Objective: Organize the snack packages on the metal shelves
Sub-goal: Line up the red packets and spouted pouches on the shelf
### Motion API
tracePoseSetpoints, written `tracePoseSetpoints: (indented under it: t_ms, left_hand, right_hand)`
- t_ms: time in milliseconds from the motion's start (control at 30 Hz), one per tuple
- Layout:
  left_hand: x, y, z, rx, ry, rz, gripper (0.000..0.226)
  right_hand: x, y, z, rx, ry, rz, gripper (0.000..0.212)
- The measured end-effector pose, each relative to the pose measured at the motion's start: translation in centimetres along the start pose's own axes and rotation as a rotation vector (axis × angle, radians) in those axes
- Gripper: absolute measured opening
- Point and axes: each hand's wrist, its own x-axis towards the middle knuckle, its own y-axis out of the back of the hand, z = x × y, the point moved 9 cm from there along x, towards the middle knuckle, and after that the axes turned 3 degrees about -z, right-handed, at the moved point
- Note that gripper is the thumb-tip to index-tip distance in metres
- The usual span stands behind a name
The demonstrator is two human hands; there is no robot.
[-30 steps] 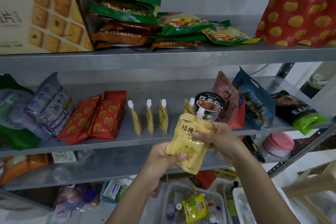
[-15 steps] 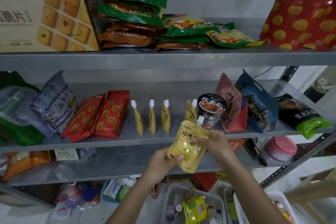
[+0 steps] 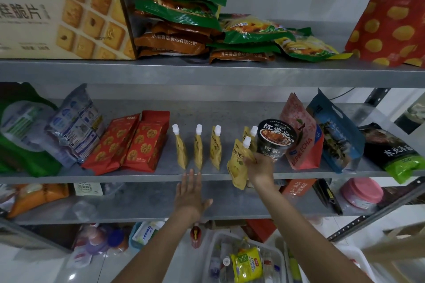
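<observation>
My right hand (image 3: 258,166) grips a yellow spout pouch (image 3: 238,163) by its upper part, at the front edge of the middle metal shelf (image 3: 161,176). Three more yellow pouches (image 3: 199,148) stand upright in a row on that shelf, just left of the held one. A fourth pouch (image 3: 252,135) stands behind it, next to a black noodle cup (image 3: 274,139). My left hand (image 3: 190,193) is flat with fingers straight, fingertips at the shelf's front edge below the row, holding nothing.
Two red cookie bags (image 3: 131,142) lie left of the pouches. Pink, blue and black-green bags (image 3: 335,135) fill the shelf's right side. The top shelf holds a biscuit box (image 3: 64,18) and stacked green packets (image 3: 179,4). A bin of items (image 3: 246,262) sits on the floor.
My left hand has let go of the yellow pouch and moved left, opening flat. My right hand alone has carried the pouch up and right to the middle shelf's edge.
</observation>
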Motion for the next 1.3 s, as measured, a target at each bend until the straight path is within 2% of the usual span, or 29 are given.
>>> tracePoseSetpoints:
  t_ms: [100,333,600,767,1000,1100,1200,1300]
  left_hand:
    - [0.1,0.3,0.2,0.027,0.017,-0.012,0.088]
    - [0.1,0.0,0.1,0.047,0.024,0.024,0.089]
    - [0.0,0.5,0.2,0.057,0.017,-0.013,0.085]
    - [-0.1,0.6,0.2,0.087,0.013,-0.027,0.085]
    - [-0.3,0.7,0.1,0.093,0.006,-0.009,0.085]
    - [-0.4,0.8,0.2,0.089,0.000,-0.001,0.086]
    - [-0.5,0.9,0.2,0.091,0.003,0.006,0.086]
    - [-0.5,0.8,0.3,0.101,0.001,0.006,0.086]
  right_hand:
    - [0.7,-0.6,-0.4,-0.061,0.041,0.037,0.037]
    - [1.8,-1.9,-2.2,-0.089,0.163,0.076,0.027]
    - [4.0,-3.4,-2.2,-0.138,0.103,0.124,0.026]
    - [4.3,-3.8,-1.8,-0.163,0.108,0.100,0.023]
    - [1.5,-3.0,-1.8,-0.088,0.277,0.045,0.019]
    - [0.4,-2.7,0.3,-0.055,0.212,0.042,0.017]
    - [-0.7,-1.3,2.2,-0.062,0.142,0.129,0.024]
    - [-1.2,0.6,2.5,-0.157,0.191,0.261,0.030]
